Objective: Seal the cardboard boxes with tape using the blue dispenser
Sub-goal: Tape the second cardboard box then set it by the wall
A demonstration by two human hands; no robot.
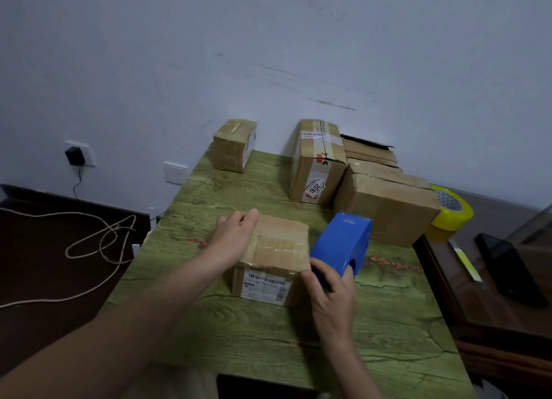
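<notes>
On the dark surface left of the worktop a pale cord (98, 243) lies in loose loops, and on the wall above it a black plug (74, 155) sits in a socket. The green wood-grain worktop (268, 339) carries a small box (234, 144) at its far left corner. Near the middle stands the taped box (277, 249), clear tape across its top and a printed label on its near face. The left hand (236, 237) lies palm down on the box's top, fingers bent over its far left edge. Just beside the box's right side is the blue dispenser (340, 243), tilted with its body up and away. The right hand (331, 297) is wrapped round its handle at the near end, well apart from the left hand. Along the far edge stands a tall box (316, 165), and touching its right side a large box (385, 207) fills the far right corner. A yellow tape roll (454, 210) shows behind that box's right end, and a black phone (507, 270) lies on the dark surface to the right.
</notes>
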